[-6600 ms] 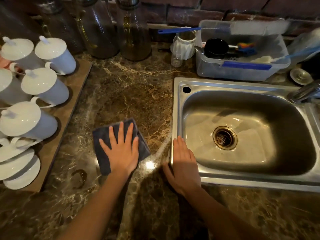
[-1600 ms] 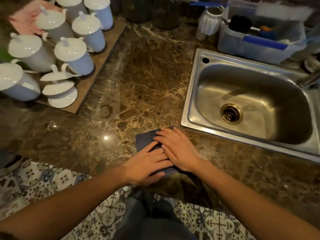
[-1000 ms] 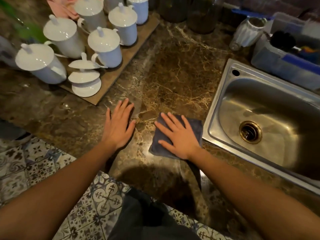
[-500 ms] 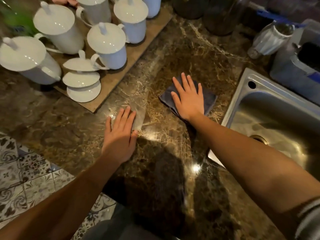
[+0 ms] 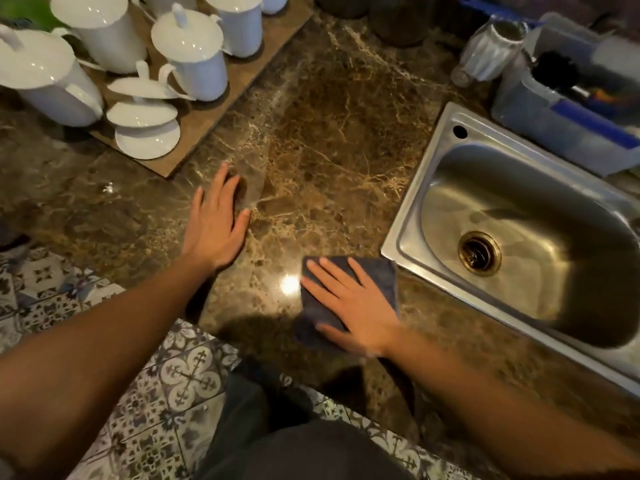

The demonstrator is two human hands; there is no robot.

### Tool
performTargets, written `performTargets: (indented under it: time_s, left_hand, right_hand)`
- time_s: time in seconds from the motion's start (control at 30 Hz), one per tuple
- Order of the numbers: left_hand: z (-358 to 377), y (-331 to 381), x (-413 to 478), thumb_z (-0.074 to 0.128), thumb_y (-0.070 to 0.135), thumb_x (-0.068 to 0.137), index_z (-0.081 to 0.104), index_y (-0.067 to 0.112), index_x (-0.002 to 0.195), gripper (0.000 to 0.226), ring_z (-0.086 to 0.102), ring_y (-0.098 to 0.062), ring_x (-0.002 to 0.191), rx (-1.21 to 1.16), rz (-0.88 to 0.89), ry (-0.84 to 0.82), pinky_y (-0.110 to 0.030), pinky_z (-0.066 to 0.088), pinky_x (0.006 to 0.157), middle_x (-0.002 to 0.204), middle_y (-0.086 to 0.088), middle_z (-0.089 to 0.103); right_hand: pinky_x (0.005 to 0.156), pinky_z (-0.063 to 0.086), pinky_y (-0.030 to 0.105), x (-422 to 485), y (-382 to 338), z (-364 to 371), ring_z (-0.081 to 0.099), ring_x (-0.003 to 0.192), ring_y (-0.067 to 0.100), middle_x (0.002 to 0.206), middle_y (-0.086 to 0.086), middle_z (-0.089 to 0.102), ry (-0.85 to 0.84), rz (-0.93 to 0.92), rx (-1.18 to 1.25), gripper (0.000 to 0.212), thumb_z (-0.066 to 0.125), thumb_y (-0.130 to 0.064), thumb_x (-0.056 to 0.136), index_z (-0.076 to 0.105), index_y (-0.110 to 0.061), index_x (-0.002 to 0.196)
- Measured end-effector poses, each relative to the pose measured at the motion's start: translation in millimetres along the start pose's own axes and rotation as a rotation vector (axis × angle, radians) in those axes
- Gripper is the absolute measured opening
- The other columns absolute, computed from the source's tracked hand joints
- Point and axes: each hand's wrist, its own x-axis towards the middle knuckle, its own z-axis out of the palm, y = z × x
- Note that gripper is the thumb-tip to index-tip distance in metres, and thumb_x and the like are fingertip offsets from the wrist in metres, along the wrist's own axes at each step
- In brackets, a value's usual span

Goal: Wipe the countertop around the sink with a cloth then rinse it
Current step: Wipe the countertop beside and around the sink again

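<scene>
Right hand flat on cloth at the front countertop edge.
I see the right hand (image 5: 356, 303) pressing the dark grey-blue fabric cloth (image 5: 381, 275) onto the brown veined marble countertop (image 5: 329, 133), fingers straight and spread, just beside the near corner of the stainless steel sink (image 5: 415, 202). The left hand (image 5: 216, 223) rests flat on the marble, fingers straight, holding nothing, apart from the cloth.

Dark grey cloth (image 5: 381, 277) flat under spread fingers (image 5: 341, 282) of right hand (image 5: 362, 308), on marble countertop (image 5: 329, 150); steel sink (image 5: 408, 216) corner just right of fingers
</scene>
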Motion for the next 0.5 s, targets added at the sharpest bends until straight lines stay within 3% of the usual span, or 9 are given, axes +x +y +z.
performTargets:
  time_s: [0.2, 0.37, 0.5]
  left_hand:
    - [6.8, 3.9, -29.5, 0.029, 0.04, 0.101, 0.025, 0.01, 0.147, 0.056, 0.006, -0.027, 0.147, 0.091, -0.212, 0.05, -0.055, 0.0, 0.116, 0.159, -0.01, 0.013]
    - [11.4, 2.1, -27.0, 0.029, 0.038, 0.101, 0.03, 0.014, 0.145, 0.05, 0.007, -0.024, 0.147, 0.057, -0.198, 0.082, -0.052, 0.001, 0.117, 0.158, -0.006, 0.022]
    - [6.6, 5.2, -28.7, 0.031, 0.031, 0.1, 0.04, 0.013, 0.136, 0.042, 0.026, -0.019, 0.141, -0.152, -0.256, 0.234, -0.044, 0.005, 0.118, 0.15, -0.005, 0.035]
  right_hand:
    - [0.113, 0.011, 0.052, -104.7, -20.8, 26.3, 0.003, 0.148, 0.02, 0.161, 0.002, 0.01, -0.032, 0.151, 0.003, 0.078, 0.04, -0.057, 0.091, 0.016, -0.017, 0.153]
    - [0.115, 0.006, 0.05, -70.9, -58.1, 25.9, 0.001, 0.148, 0.02, 0.161, 0.004, 0.011, 0.03, 0.254, 0.043, 0.079, 0.043, -0.055, 0.089, 0.017, -0.016, 0.152]
    - [0.117, -0.003, 0.047, -7.0, -64.4, 15.5, -0.001, 0.148, 0.017, 0.161, 0.002, 0.008, 0.062, 0.262, 0.111, 0.075, 0.041, -0.053, 0.092, 0.016, -0.016, 0.152]
